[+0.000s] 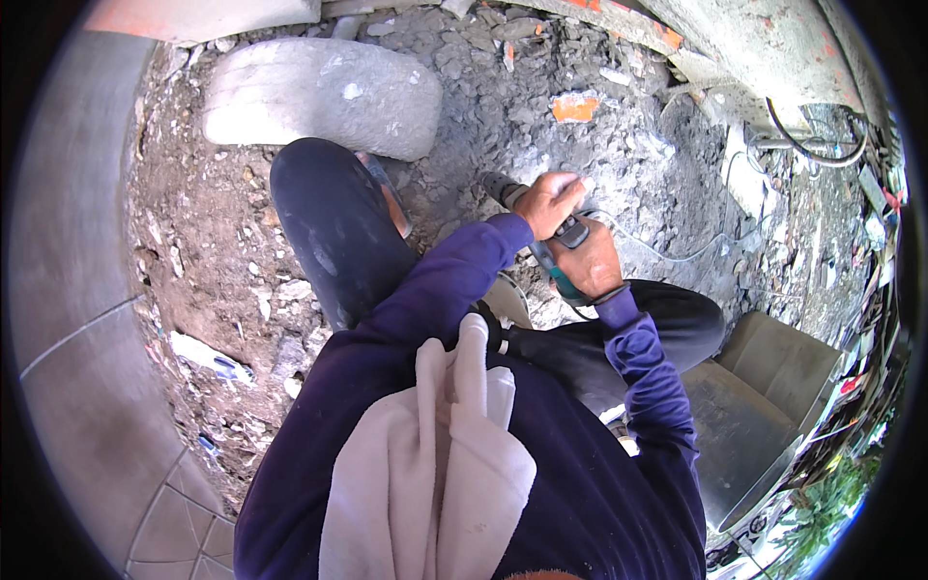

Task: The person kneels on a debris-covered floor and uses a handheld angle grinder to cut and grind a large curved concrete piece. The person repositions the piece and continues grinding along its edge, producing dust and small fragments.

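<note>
Both of my hands are on a power drill (503,188) with a dark front end and a teal rear body. My left hand (551,203) is wrapped round it just behind the front end. Behind that, my right hand (592,261) grips the rear part, close to my bent right knee. The tool's front end points up and left in the view, over grey broken rubble (464,126). Any bit in it cannot be made out. My fingers hide much of the body.
A large pale stone-like block (319,97) lies beyond my left knee. An orange-faced fragment (575,106) rests on the rubble. A thin cable (677,258) trails right. Smooth floor (77,232) borders the left; a grey-brown box-like object (739,416) stands at right. A pale towel (425,464) hangs over my chest.
</note>
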The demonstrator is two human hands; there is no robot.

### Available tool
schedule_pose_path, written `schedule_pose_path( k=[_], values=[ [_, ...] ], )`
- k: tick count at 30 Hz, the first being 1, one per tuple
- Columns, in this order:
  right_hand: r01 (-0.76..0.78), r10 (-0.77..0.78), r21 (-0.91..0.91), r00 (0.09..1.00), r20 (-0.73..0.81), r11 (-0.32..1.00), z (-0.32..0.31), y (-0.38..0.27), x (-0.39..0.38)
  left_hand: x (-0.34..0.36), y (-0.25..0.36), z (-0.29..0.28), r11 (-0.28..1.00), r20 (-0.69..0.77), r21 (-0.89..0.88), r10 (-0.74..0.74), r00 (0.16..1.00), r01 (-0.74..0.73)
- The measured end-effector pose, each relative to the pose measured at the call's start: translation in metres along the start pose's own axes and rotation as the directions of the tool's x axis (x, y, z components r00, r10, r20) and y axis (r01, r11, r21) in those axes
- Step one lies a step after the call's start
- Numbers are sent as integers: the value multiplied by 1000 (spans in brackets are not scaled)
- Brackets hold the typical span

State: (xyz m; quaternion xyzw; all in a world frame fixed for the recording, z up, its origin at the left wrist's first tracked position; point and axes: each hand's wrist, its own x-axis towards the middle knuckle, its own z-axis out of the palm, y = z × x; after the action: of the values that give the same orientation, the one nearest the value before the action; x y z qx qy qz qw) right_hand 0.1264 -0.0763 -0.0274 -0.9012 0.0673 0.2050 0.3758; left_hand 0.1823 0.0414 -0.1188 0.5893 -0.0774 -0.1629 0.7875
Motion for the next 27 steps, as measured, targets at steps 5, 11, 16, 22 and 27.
schedule_pose_path(
  k=[5, 11, 16, 22, 27],
  values=[
    [13, -9, 80, 998, -55, 997, 3, 38, -7, 3, -20, 20, 986, 49, 166, 23, 999, -31],
    [186, -183, 41, 980, -77, 982, 8, 62, -14, -7, -34, 22, 962, 64, 262, 65, 996, -80],
    [225, -223, 132, 974, -29, 965, 11, 82, -9, -8, -47, 24, 942, 33, 304, 139, 990, -143],
    [150, -154, 117, 988, 30, 982, 11, 94, -2, -1, -62, 25, 917, 84, 379, 99, 992, -123],
    [78, -83, 61, 994, 75, 995, 20, 82, 3, -8, -46, 8, 709, 316, 604, 205, 926, -363]
  ],
)
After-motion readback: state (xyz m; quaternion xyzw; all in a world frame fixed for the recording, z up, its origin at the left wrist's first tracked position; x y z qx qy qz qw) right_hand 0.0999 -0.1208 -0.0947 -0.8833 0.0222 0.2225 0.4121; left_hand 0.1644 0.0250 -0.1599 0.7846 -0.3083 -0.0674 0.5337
